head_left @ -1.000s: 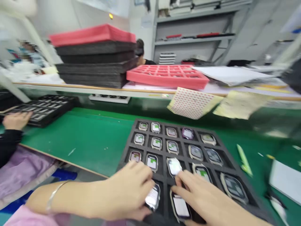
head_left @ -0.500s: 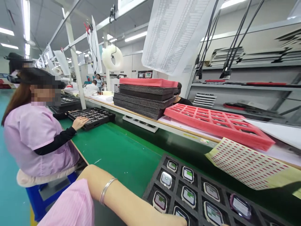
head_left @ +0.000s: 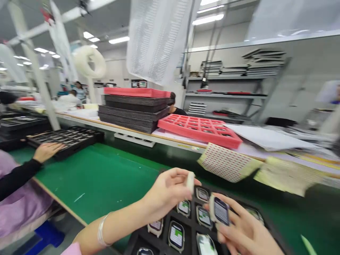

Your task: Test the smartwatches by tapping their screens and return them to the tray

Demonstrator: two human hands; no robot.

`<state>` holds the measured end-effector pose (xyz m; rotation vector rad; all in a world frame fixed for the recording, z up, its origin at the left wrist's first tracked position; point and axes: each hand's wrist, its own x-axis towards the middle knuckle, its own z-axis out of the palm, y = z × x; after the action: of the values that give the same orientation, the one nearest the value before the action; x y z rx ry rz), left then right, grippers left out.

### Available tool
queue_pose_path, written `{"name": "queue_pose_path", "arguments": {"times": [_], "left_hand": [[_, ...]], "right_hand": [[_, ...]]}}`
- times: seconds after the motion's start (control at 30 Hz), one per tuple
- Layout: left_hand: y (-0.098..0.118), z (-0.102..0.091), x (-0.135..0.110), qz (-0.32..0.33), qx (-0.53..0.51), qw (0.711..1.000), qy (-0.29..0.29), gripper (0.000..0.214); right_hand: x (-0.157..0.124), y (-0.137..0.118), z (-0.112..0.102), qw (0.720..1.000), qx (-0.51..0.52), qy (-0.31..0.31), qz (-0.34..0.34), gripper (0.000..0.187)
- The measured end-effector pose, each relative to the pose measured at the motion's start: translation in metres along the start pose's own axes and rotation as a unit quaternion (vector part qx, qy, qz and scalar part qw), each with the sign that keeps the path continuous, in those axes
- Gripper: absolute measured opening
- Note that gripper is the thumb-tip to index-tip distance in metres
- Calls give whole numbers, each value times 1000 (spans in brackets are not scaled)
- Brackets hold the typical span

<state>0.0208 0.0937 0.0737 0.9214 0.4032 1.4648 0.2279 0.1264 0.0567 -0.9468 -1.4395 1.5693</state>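
Note:
My left hand (head_left: 166,193) is raised above the black foam tray (head_left: 138,241) and pinches a small pale watch case (head_left: 190,181) edge-on between thumb and fingers. My right hand (head_left: 244,233) holds a second watch case (head_left: 220,211), its dark screen facing me. Both hands hover over the tray, whose cells hold several watch cases (head_left: 176,235) with lit screens. A silver bangle (head_left: 101,233) circles my left wrist.
The tray sits on a green conveyor belt (head_left: 106,177). A co-worker's hand (head_left: 46,151) rests on another black tray (head_left: 66,136) at the left. Behind are stacked black and red foam trays (head_left: 134,109), a red grid tray (head_left: 199,129) and a sticker sheet (head_left: 225,163).
Both hands have lifted out of the tray, each now holding a watch case. The view swung up and left, then came back down toward the tray.

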Motion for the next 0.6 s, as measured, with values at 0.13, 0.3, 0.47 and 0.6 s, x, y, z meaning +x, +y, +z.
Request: {"name": "queue_pose_path", "arguments": {"times": [0.13, 0.3, 0.47, 0.6], "left_hand": [[-20, 4, 5, -146, -123, 981, 24, 26], [-39, -3, -4, -222, -120, 968, 7, 35], [-36, -1, -15, -210, 44, 977, 4, 47], [-32, 6, -18, -236, 47, 971, 9, 51]], "right_hand": [[-12, -1, 3, 997, 75, 1, -5, 53], [-18, 4, -3, 998, 19, 33, -40, 32], [-18, 9, -5, 996, -33, 43, -77, 30], [-22, 10, -6, 994, -41, 44, -92, 29]]}}
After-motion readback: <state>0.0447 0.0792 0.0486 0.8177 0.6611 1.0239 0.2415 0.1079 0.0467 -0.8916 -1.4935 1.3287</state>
